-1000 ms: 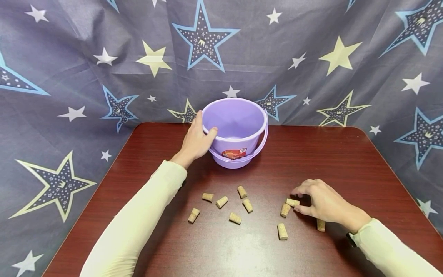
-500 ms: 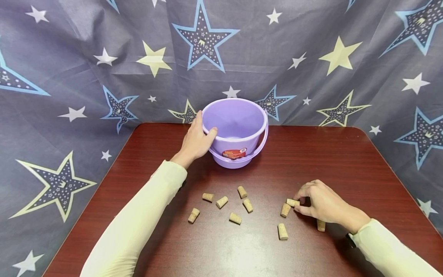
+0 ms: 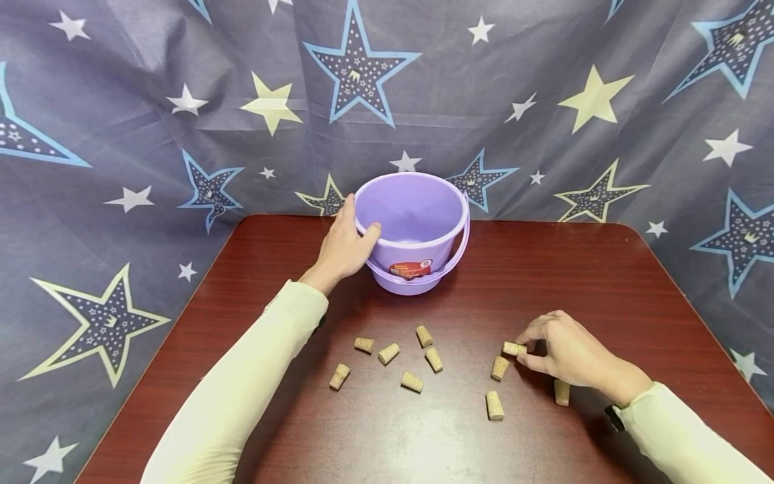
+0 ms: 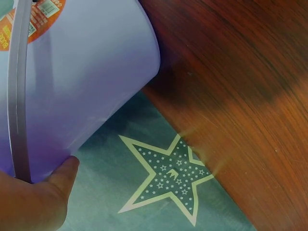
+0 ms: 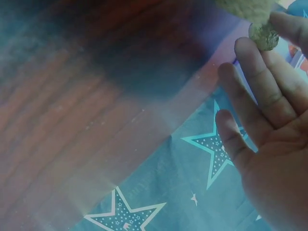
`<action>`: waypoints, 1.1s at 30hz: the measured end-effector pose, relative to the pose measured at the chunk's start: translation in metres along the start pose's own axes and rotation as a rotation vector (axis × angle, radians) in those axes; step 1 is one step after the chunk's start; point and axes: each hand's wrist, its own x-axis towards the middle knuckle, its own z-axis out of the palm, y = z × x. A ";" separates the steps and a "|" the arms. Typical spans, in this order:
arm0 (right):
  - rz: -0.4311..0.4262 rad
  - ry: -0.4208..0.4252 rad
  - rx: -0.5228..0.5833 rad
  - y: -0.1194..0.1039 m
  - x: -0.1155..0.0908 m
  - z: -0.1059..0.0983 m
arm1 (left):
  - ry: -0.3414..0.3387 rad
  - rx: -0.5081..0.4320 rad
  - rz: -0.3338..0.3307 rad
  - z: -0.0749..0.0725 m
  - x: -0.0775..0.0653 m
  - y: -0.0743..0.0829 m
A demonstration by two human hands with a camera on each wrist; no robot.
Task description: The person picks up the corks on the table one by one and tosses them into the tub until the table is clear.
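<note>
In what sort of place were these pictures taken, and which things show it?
Probably a staged indoor tabletop area: a star-printed cloth hangs as a backdrop behind a reddish-brown table, on which a purple bucket and scattered corks are set out. What lies beyond does not show.

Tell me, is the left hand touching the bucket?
Touching. The head view shows the left hand gripping the bucket at its side, with the thumb lying over the rim.
</note>
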 end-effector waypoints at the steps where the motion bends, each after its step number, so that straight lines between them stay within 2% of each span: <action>1: 0.004 0.008 -0.006 0.000 0.001 -0.001 | 0.001 0.000 0.001 0.000 0.000 0.000; 13: 0.132 0.055 -0.015 -0.004 0.011 -0.007 | 0.001 -0.003 0.002 0.000 0.000 -0.001; 33: 0.169 0.205 0.005 -0.012 0.037 -0.022 | -0.004 0.001 -0.009 0.001 0.001 0.000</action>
